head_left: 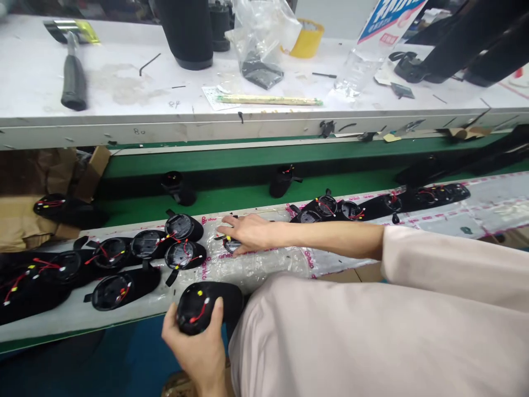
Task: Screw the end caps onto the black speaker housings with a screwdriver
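My left hand (200, 344) grips a black fabric-covered cylindrical housing (231, 300), thumb on one side and fingers on the other. Its end faces me, with red wires and yellow connectors showing. Farther out, my right hand (252, 234) reaches left across the plastic-covered bench (256, 270). Its fingers and thumb close around the end of another black housing (231, 244), mostly hidden beneath the hand. To the left, several similar housings lie close together, among them one with a strap (111, 291) and another (179, 226). More housings (351, 209) lie behind my right forearm.
A green conveyor belt (235, 190) runs behind the bench, carrying two housings, one of them upright (281, 182). Above it, a white shelf (124, 82) holds a hammer (73, 71), yellow tape (308, 38), and a plastic bag (264, 33). Cardboard (25, 204) stands at left.
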The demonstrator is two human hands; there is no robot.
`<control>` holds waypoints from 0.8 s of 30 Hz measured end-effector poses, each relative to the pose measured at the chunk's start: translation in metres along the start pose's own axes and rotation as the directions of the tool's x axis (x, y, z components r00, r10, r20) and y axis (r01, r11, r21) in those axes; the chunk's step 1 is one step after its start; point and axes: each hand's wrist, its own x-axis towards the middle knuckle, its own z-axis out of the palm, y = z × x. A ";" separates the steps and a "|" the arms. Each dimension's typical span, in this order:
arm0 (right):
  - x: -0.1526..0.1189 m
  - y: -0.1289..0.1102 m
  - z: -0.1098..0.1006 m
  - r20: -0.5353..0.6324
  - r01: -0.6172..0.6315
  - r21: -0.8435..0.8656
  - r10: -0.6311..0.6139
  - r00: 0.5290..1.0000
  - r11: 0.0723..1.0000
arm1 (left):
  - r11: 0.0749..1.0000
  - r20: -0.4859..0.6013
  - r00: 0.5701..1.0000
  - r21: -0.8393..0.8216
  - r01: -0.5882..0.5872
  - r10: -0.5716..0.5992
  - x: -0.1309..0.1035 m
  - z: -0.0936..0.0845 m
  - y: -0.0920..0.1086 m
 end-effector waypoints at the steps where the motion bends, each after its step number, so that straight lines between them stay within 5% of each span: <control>1: 0.007 0.006 0.007 0.034 0.012 -0.053 -0.010 0.999 0.999 | 0.997 0.055 0.996 0.035 -0.066 0.064 0.002 0.005 -0.002; 6: 0.027 0.015 0.024 0.118 0.041 -0.085 -0.030 0.993 0.996 | 0.909 0.278 0.887 0.091 -0.407 0.370 0.008 0.040 -0.005; 11: 0.030 0.031 0.004 0.057 -0.107 -0.075 0.112 0.992 0.991 | 0.763 0.332 0.728 0.034 -0.645 0.600 0.011 0.079 -0.002; 14: 0.032 0.039 0.000 0.069 -0.137 -0.062 0.141 0.988 0.989 | 0.711 0.343 0.673 0.023 -0.703 0.655 0.014 0.105 -0.005; 17: 0.030 0.044 0.002 0.094 -0.149 -0.033 0.151 0.984 0.988 | 0.698 0.376 0.654 0.028 -0.716 0.656 0.016 0.121 -0.011; 20: 0.027 0.054 0.003 0.120 -0.154 0.031 0.149 0.982 0.988 | 0.702 0.389 0.655 0.030 -0.711 0.648 0.017 0.115 -0.017; 22: 0.025 0.061 0.003 0.127 -0.156 0.082 0.145 0.981 0.984 | 0.714 0.323 0.687 0.050 -0.699 0.651 0.021 0.099 -0.020; 24: 0.024 0.066 0.004 0.108 -0.164 0.125 0.151 0.983 0.978 | 0.757 0.155 0.765 0.116 -0.643 0.625 0.031 0.080 -0.023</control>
